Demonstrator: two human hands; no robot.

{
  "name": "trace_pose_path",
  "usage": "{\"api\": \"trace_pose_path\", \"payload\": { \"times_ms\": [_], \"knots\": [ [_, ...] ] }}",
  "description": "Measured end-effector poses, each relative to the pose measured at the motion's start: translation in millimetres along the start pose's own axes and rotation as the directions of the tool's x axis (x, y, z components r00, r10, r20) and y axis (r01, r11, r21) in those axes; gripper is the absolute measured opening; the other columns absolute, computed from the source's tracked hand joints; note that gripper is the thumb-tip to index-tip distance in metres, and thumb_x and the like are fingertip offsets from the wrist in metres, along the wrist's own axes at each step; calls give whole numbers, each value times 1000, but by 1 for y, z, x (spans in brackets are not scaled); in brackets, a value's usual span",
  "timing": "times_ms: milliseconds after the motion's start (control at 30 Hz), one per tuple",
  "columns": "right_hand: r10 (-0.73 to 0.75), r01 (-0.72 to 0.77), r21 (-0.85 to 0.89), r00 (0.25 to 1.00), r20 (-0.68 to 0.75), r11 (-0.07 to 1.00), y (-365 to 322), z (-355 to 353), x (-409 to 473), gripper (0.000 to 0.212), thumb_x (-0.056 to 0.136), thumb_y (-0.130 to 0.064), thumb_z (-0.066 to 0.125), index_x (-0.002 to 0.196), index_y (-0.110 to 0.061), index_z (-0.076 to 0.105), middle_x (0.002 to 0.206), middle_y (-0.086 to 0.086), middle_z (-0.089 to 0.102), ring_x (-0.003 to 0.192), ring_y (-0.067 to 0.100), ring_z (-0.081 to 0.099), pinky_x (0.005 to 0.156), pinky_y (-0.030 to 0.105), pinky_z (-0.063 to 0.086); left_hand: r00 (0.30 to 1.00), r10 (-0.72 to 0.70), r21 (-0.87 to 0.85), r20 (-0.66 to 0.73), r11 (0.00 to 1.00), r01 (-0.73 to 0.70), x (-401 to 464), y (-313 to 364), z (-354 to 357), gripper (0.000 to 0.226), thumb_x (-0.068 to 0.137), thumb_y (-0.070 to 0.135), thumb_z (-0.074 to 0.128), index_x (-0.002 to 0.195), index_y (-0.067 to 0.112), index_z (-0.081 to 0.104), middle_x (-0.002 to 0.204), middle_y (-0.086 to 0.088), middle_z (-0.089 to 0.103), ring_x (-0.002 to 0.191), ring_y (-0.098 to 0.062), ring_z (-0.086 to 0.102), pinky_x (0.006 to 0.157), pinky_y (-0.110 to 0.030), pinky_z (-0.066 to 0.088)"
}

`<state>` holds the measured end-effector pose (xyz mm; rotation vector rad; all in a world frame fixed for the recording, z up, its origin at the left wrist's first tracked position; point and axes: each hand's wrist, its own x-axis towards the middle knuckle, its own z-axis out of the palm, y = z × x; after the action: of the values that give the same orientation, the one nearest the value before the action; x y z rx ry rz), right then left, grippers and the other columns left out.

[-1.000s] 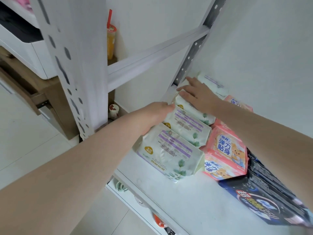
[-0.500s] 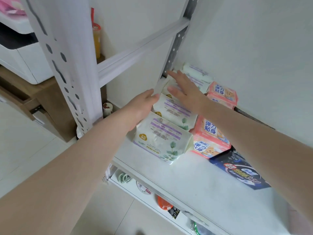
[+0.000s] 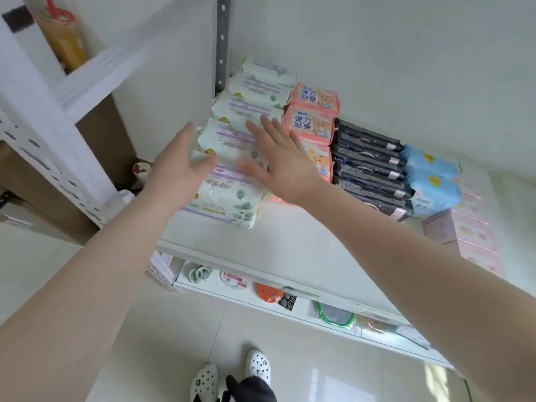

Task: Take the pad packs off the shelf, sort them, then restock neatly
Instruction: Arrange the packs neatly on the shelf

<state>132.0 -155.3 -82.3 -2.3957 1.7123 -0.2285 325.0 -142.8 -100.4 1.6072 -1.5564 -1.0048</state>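
Observation:
On the white shelf (image 3: 290, 245) pad packs stand in rows by kind: several white packs with purple print and green leaves (image 3: 229, 198) at the left, pink packs (image 3: 313, 123) beside them, dark navy packs (image 3: 368, 169) further right, then light blue packs (image 3: 432, 181). My left hand (image 3: 179, 166) is held flat with straight fingers at the left side of the white row. My right hand (image 3: 281, 163) is spread flat over the white packs, next to the pink ones. Neither hand grips a pack.
A grey upright post (image 3: 222, 44) stands at the shelf's back left corner. A drink cup (image 3: 62, 39) sits on a higher ledge at the left. The lower shelf (image 3: 290, 297) holds small items. Pale pink packaging (image 3: 475, 227) lies at the right end. My feet (image 3: 232, 372) stand on the tiled floor.
Both hands have lifted back from the white packs and opened out. The view has swung right and down, showing the navy and blue rows and the floor.

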Motion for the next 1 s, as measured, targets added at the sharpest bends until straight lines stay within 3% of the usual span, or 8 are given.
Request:
{"api": "trace_pose_path", "payload": {
  "times_ms": [67, 100, 167, 233, 433, 733, 833, 1000],
  "knots": [
    [66, -66, 1, 990, -123, 998, 23, -12, -11, 64, 99, -51, 33, 154, -25, 16, 163, 5, 4, 150, 22, -2, 122, 42, -1, 982, 179, 432, -54, 891, -139, 7, 19, 7, 62, 99, 36, 42, 153, 20, 15, 160, -7, 11, 147, -26, 12, 120, -45, 11],
    [128, -134, -21, 975, -183, 991, 39, -17, -15, 61, 100, -49, 32, 154, -25, 17, 163, 5, 4, 150, 23, -1, 122, 43, -1, 957, 290, 525, -9, 816, -242, 13, 32, 16, 60, 101, 37, 35, 153, 19, 11, 161, -8, 3, 149, -26, 3, 120, -46, 5],
    [303, -322, -46, 923, -238, 945, 71, -26, -22, 60, 101, -48, 28, 154, -25, 15, 163, 6, 4, 150, 24, -1, 121, 44, 0, 899, 413, 580, 144, 701, -415, 27, 58, 43, 59, 102, 38, 27, 153, 20, 5, 161, -6, -5, 149, -25, -6, 120, -46, 0],
    [449, -471, -62, 867, -216, 880, 97, -29, -25, 60, 101, -49, 24, 155, -25, 14, 163, 6, 3, 150, 24, -2, 121, 45, 0, 860, 427, 600, 281, 621, -504, 43, 77, 77, 59, 102, 40, 22, 153, 20, 0, 161, -6, -11, 148, -24, -10, 120, -46, -1],
    [529, -533, -106, 846, -69, 839, 120, -12, -21, 61, 101, -51, 18, 155, -24, 10, 163, 5, 1, 150, 22, -2, 120, 47, -1, 815, 288, 672, 502, 463, -578, 73, 81, 131, 63, 101, 45, 13, 153, 14, -7, 160, -5, -14, 147, -21, -14, 120, -44, -8],
    [518, -527, -105, 849, -103, 843, 132, -17, -24, 58, 102, -47, 19, 155, -25, 9, 163, 6, 2, 150, 23, 0, 120, 47, 0, 796, 290, 670, 531, 431, -604, 74, 87, 139, 62, 101, 43, 13, 153, 13, -4, 161, -4, -10, 148, -19, -12, 120, -46, -7],
    [485, -498, -7, 847, -216, 867, 135, -35, -39, 56, 102, -45, 22, 154, -25, 15, 163, 6, 7, 150, 24, 4, 120, 46, 4, 804, 364, 663, 471, 454, -594, 65, 98, 133, 62, 101, 43, 14, 153, 14, 0, 161, -5, -7, 149, -20, -7, 120, -47, -4],
    [612, -581, 204, 703, -363, 788, 190, -66, -143, 54, 101, -42, 31, 151, -21, 28, 160, 10, 19, 149, 24, 11, 121, 42, 11, 751, 450, 577, 483, 482, -660, 12, 120, 149, 64, 101, 45, 18, 153, 12, 2, 161, -7, -5, 149, -21, -6, 121, -43, -2]
  ]
}}
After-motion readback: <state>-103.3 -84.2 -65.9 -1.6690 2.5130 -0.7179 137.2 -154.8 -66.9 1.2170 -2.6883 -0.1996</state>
